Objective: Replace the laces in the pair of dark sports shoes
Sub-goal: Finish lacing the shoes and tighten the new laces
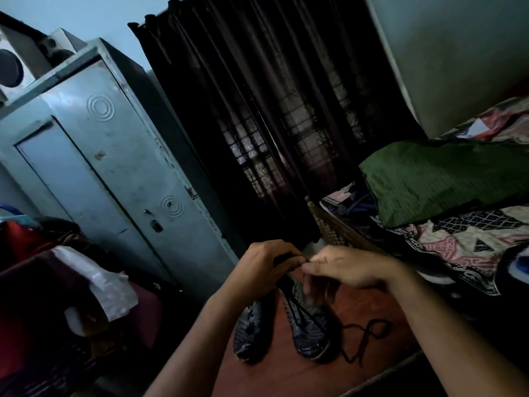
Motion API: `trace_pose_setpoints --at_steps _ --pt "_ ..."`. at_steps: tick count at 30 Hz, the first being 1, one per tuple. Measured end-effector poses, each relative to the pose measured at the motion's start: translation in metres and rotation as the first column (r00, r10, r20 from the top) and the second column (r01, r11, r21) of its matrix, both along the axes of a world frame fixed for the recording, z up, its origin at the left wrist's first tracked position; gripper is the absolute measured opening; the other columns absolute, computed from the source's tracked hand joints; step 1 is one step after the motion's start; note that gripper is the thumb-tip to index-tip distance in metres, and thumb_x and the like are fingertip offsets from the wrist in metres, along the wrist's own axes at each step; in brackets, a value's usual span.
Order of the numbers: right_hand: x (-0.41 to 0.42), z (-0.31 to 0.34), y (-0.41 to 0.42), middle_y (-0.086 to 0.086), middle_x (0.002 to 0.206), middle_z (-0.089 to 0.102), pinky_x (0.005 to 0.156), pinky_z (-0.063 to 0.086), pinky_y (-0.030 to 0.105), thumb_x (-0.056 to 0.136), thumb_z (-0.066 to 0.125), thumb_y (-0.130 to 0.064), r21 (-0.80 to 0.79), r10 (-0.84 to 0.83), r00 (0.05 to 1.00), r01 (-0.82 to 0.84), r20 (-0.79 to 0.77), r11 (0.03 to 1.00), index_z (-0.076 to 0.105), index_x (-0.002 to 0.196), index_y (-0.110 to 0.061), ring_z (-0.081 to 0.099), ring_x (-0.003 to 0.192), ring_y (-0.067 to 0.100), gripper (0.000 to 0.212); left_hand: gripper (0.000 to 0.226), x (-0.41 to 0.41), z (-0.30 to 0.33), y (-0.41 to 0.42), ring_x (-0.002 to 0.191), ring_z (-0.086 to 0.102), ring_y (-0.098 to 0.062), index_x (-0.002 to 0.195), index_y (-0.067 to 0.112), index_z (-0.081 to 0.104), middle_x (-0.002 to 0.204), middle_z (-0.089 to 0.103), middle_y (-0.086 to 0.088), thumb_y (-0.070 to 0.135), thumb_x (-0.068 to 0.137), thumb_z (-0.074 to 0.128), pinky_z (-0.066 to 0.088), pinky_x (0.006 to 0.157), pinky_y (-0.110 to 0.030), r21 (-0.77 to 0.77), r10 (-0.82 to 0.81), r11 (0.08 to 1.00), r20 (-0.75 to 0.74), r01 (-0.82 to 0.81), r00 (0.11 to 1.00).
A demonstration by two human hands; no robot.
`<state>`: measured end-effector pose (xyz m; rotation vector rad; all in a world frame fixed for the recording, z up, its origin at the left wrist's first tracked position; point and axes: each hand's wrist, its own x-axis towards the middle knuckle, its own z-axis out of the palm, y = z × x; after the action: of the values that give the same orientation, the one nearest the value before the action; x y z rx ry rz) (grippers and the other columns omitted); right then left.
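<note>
Two dark sports shoes stand side by side on a reddish floor, toes toward me: the left shoe [249,335] and the right shoe [310,328]. A black lace [365,335] runs through the right shoe and trails in loops on the floor to its right. My left hand [264,266] and my right hand [347,269] meet just above the right shoe's opening. Both pinch the black lace between fingertips. The shoe's collar is hidden behind my hands.
A grey metal cupboard [114,173] stands at the left, with piled clothes [71,296] in front of it. Dark curtains [272,110] hang behind. A bed with a patterned sheet [458,239] and green pillow [443,179] lies at the right.
</note>
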<state>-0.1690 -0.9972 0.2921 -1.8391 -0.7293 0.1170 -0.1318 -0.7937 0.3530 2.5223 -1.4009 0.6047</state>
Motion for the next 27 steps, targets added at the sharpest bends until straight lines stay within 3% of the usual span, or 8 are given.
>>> trace_pose_setpoints --at_steps 3,7,9,11,16,20,23,27 --pt "-0.008 0.006 -0.003 0.03 0.106 0.071 0.093 0.052 0.05 0.107 0.04 -0.03 0.352 0.206 0.976 -0.168 -0.072 0.921 0.07 0.102 0.002 0.07 0.098 0.038 0.045 0.028 0.008 -0.019 0.013 0.077 0.058 -0.003 0.093 0.017 0.065 0.085 0.062 0.01 0.04 0.103 0.053 0.043 0.069 -0.022 -0.013 0.063 0.998 -0.011 -0.063 0.998" --pt "-0.011 0.008 0.019 0.034 0.123 0.064 0.109 0.046 0.052 0.107 0.038 -0.026 0.693 0.321 0.947 -0.212 -0.028 0.688 0.064 0.115 0.012 0.061 0.12 0.044 0.047 0.05 0.02 -0.058 0.021 0.105 0.068 -0.031 0.116 0.002 0.066 0.111 0.07 -0.018 0.044 0.097 0.046 0.056 0.089 -0.046 -0.062 0.165 0.982 -0.169 -0.177 0.972" --pt "-0.012 0.009 0.034 0.033 0.129 0.061 0.112 0.042 0.053 0.107 0.035 -0.025 0.819 0.348 0.937 -0.196 -0.005 0.539 0.062 0.116 0.011 0.058 0.126 0.044 0.045 0.047 0.018 -0.07 0.021 0.08 0.065 -0.011 0.096 0.009 0.066 0.088 0.069 -0.008 0.048 0.103 0.04 0.051 0.071 -0.04 -0.117 0.181 0.969 -0.26 -0.217 0.949" --pt "-0.009 0.009 0.041 0.031 0.132 0.06 0.114 0.04 0.053 0.108 0.033 -0.026 0.871 0.327 0.945 -0.158 -0.004 0.465 0.06 0.118 0.009 0.056 0.129 0.041 0.045 0.036 0.013 -0.077 0.02 0.069 0.057 -0.001 0.087 0.017 0.06 0.076 0.062 0.0 0.039 0.11 0.041 0.043 0.064 -0.034 -0.219 0.156 0.948 -0.319 -0.233 0.935" --pt "-0.003 0.011 0.043 0.026 0.134 0.061 0.119 0.034 0.046 0.108 0.031 -0.028 0.941 0.29 0.957 -0.086 -0.014 0.329 0.061 0.118 0.004 0.056 0.131 0.033 0.045 0.027 0.006 -0.1 0.03 0.084 0.058 -0.003 0.095 0.021 0.063 0.085 0.063 0.009 0.037 0.107 0.045 0.047 0.075 -0.029 -0.331 0.056 0.905 -0.533 -0.269 0.844" --pt "0.0 0.01 0.047 0.024 0.133 0.062 0.118 0.035 0.041 0.107 0.033 -0.03 0.961 0.271 0.962 -0.049 -0.028 0.272 0.062 0.118 0.001 0.057 0.13 0.029 0.044 0.029 0.011 -0.111 0.036 0.083 0.063 -0.018 0.095 0.01 0.068 0.089 0.068 -0.013 0.034 0.105 0.055 0.049 0.075 -0.032 -0.351 0.025 0.901 -0.545 -0.255 0.838" --pt "-0.002 0.01 0.047 0.023 0.134 0.062 0.116 0.035 0.039 0.107 0.034 -0.031 0.963 0.256 0.966 -0.027 -0.045 0.269 0.06 0.121 0.002 0.058 0.13 0.027 0.043 0.044 0.016 -0.117 0.04 0.085 0.063 -0.022 0.094 0.005 0.071 0.094 0.065 -0.026 0.046 0.101 0.06 0.048 0.076 -0.036 -0.458 -0.029 0.846 -0.551 -0.273 0.834" --pt "-0.002 0.009 0.052 0.015 0.136 0.063 0.121 0.028 0.039 0.107 0.034 -0.033 0.976 0.24 0.969 0.002 -0.056 0.219 0.061 0.121 -0.003 0.055 0.133 0.02 0.043 0.037 0.016 -0.128 0.044 0.081 0.062 -0.024 0.094 0.01 0.068 0.091 0.063 -0.022 0.042 0.105 0.055 0.046 0.073 -0.036 -0.491 -0.015 0.829 -0.499 -0.268 0.867"
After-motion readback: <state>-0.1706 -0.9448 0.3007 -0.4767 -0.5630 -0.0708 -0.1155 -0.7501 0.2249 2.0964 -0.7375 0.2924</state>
